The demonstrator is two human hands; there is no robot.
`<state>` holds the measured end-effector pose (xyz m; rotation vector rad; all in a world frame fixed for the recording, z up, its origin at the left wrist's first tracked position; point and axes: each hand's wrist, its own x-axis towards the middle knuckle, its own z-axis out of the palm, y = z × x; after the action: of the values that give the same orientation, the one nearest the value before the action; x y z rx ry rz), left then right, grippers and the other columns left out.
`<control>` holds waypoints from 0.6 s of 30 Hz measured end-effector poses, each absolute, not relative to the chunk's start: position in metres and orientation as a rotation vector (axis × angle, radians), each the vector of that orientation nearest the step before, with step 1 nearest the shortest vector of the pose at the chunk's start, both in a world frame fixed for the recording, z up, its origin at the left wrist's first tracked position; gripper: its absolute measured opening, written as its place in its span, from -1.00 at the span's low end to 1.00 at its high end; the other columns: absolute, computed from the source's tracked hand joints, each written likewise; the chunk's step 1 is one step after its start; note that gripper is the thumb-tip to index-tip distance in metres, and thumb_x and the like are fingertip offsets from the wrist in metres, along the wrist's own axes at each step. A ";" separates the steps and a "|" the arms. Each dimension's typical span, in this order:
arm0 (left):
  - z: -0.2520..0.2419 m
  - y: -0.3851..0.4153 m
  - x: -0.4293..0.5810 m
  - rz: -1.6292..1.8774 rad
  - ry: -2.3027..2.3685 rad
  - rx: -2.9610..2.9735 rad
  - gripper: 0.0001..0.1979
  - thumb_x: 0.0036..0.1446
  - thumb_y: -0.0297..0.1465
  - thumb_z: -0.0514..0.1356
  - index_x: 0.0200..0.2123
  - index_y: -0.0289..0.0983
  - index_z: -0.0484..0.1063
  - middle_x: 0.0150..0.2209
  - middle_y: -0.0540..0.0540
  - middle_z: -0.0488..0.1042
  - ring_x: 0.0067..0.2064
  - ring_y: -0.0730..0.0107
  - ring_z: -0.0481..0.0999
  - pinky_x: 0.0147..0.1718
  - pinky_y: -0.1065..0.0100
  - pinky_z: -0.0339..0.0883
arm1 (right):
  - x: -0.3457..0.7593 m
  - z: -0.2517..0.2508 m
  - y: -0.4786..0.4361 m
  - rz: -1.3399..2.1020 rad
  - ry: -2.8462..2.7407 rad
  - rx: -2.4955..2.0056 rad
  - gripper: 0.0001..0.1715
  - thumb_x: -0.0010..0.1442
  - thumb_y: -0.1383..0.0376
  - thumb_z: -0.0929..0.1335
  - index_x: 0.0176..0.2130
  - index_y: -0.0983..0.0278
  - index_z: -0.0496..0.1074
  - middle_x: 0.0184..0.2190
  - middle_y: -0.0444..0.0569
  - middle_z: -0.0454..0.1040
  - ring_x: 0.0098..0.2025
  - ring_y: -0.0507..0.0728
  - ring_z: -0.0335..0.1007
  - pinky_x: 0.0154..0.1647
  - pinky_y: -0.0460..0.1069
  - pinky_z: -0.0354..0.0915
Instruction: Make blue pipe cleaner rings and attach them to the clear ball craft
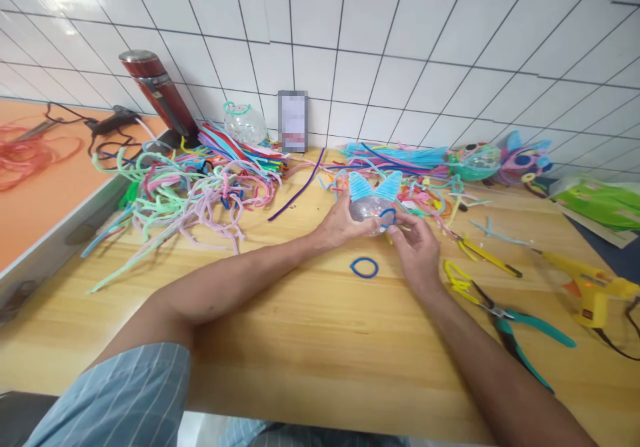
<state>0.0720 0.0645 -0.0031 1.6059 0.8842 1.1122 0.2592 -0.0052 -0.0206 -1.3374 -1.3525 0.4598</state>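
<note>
My left hand (pixel 343 220) is closed round the side of a clear plastic ball (pixel 367 212). Two light-blue ear shapes (pixel 375 186) made of pipe cleaner stand on top of the ball. Between the thumb and fingers of my right hand (pixel 415 244) is a dark-blue pipe cleaner loop (pixel 388 217), held against the ball's right side. A second blue pipe cleaner loop (pixel 365 268) with a pointed end lies on the wooden table (pixel 300 340) just below my hands.
Tangled pipe cleaners (pixel 200 194) cover the left. Pliers (pixel 505 314), a yellow hot glue gun (pixel 585 280) and a yellow-handled tool (pixel 490 258) lie at right. Along the wall stand a red thermos (pixel 157 90), a phone (pixel 293 120) and another clear ball (pixel 246 126).
</note>
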 end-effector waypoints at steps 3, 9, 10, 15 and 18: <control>-0.005 0.065 0.072 1.121 0.869 1.649 -0.19 0.02 -0.05 0.45 0.21 -0.28 0.25 0.15 -0.29 0.51 0.17 0.00 0.54 0.22 0.01 0.42 | 0.259 -0.018 -0.006 0.456 -1.367 -1.328 -0.62 0.26 0.06 0.46 -0.01 0.21 0.54 -0.11 0.02 0.61 -0.07 0.20 0.57 -0.02 0.19 0.55; -0.005 0.065 0.072 1.081 0.860 1.596 -0.14 -0.02 -0.01 0.45 0.21 -0.28 0.22 0.14 -0.30 0.51 0.17 -0.04 0.56 0.22 0.00 0.42 | 0.258 -0.013 -0.009 0.464 -1.380 -1.309 -0.68 0.28 0.13 0.43 -0.02 0.20 0.56 -0.10 0.01 0.59 -0.03 0.19 0.57 0.00 0.18 0.55; -0.004 0.065 0.072 1.077 0.860 1.596 -0.14 -0.03 0.00 0.46 0.20 -0.28 0.23 0.15 -0.30 0.51 0.18 -0.04 0.55 0.23 0.00 0.41 | 0.258 -0.013 -0.009 0.463 -1.381 -1.304 -0.69 0.28 0.14 0.43 -0.01 0.20 0.56 -0.10 0.01 0.60 -0.03 0.18 0.57 0.00 0.17 0.55; -0.004 0.066 0.069 1.062 0.855 1.625 -0.15 0.00 0.05 0.44 0.21 -0.26 0.22 0.17 -0.28 0.50 0.19 0.00 0.54 0.24 0.03 0.41 | 0.260 -0.016 -0.007 0.479 -1.351 -1.293 -0.70 0.29 0.18 0.41 0.00 0.18 0.57 -0.10 0.01 0.63 -0.06 0.17 0.58 -0.02 0.15 0.54; -0.005 0.066 0.069 1.068 0.834 1.629 -0.14 0.01 0.04 0.44 0.22 -0.26 0.22 0.19 -0.30 0.50 0.21 0.00 0.54 0.25 0.03 0.40 | 0.261 -0.017 -0.006 0.522 -1.299 -1.304 -0.69 0.28 0.16 0.43 -0.01 0.20 0.58 -0.10 0.01 0.65 -0.07 0.18 0.60 -0.03 0.15 0.54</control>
<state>0.0690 0.0664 -0.0045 1.6290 0.8341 1.0679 0.2607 -0.0062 -0.0165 -1.3041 -1.2989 0.5217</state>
